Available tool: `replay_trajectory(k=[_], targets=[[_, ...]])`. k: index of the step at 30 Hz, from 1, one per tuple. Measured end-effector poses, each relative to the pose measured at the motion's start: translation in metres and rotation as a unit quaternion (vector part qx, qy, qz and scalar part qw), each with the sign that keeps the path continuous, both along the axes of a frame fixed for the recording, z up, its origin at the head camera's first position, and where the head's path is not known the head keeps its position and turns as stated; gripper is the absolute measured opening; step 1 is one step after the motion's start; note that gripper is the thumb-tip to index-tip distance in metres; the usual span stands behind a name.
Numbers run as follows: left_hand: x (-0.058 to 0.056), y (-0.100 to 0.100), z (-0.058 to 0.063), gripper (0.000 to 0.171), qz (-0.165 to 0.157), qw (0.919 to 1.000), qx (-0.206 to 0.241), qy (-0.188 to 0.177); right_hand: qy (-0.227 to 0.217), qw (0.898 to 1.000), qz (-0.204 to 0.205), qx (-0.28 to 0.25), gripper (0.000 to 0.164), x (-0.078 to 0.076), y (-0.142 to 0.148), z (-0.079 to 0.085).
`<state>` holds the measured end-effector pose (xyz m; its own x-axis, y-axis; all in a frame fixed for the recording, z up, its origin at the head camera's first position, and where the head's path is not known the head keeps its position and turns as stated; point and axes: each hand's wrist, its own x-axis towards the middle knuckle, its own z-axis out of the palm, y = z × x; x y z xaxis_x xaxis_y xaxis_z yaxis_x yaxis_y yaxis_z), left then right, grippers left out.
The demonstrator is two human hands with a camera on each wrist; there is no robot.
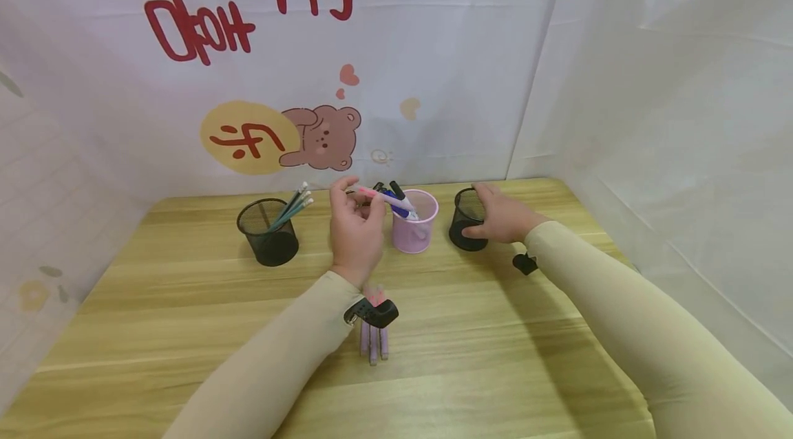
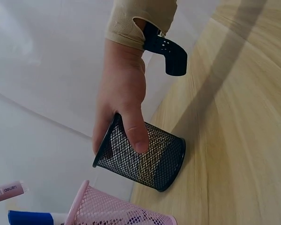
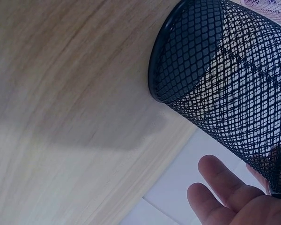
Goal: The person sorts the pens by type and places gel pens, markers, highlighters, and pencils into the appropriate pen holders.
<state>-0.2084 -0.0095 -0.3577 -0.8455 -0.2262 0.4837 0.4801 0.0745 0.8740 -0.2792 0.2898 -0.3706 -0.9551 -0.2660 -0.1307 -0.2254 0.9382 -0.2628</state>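
My left hand (image 1: 357, 239) pinches a lilac highlighter with a pink section (image 1: 390, 200) between thumb and fingers, tilted over the pink mesh pen cup (image 1: 411, 239). A blue marker (image 2: 30, 218) and a black-capped pen (image 1: 396, 189) stick out of that cup. To its right, my right hand (image 1: 504, 217) grips a black mesh pen cup (image 2: 131, 161) at the rim, thumb down its outside. This cup stands upright on the table. In the left wrist view only the highlighter's end shows, at the lower left.
Lilac highlighters (image 1: 374, 339) lie side by side on the wooden table (image 1: 471, 356), partly behind my left wrist. Another black mesh cup (image 1: 275, 246) holding several green pencils (image 1: 291, 212) stands at the left. A printed white curtain (image 1: 446, 81) hangs behind the table.
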Motion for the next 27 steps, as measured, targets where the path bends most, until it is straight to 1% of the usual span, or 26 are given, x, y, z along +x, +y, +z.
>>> replay_trajectory(k=[6,12,15,20,23,27], targets=[[-0.005,0.012,0.003,0.043,0.001,0.9999,-0.016,-0.001,-0.002,1.000,0.001,-0.002,0.118,-0.002,0.000,-0.002],[-0.009,0.023,0.002,0.044,0.023,0.9983,-0.052,-0.016,-0.001,1.000,0.003,-0.006,0.117,-0.001,0.000,-0.001],[-0.010,0.028,0.001,0.044,0.031,0.9973,-0.065,-0.015,0.000,1.000,0.004,-0.002,0.118,-0.001,0.000,0.000],[-0.012,0.037,0.000,0.042,0.048,0.9948,-0.090,0.005,0.002,1.000,0.004,0.002,0.117,0.001,0.000,0.000],[-0.011,0.042,-0.001,0.040,0.060,0.9917,-0.112,0.019,0.000,1.000,0.001,0.001,0.116,0.002,-0.001,0.002],[-0.011,0.050,0.000,0.038,0.065,0.9891,-0.129,0.028,-0.005,1.000,-0.001,-0.005,0.116,0.002,-0.002,0.004]])
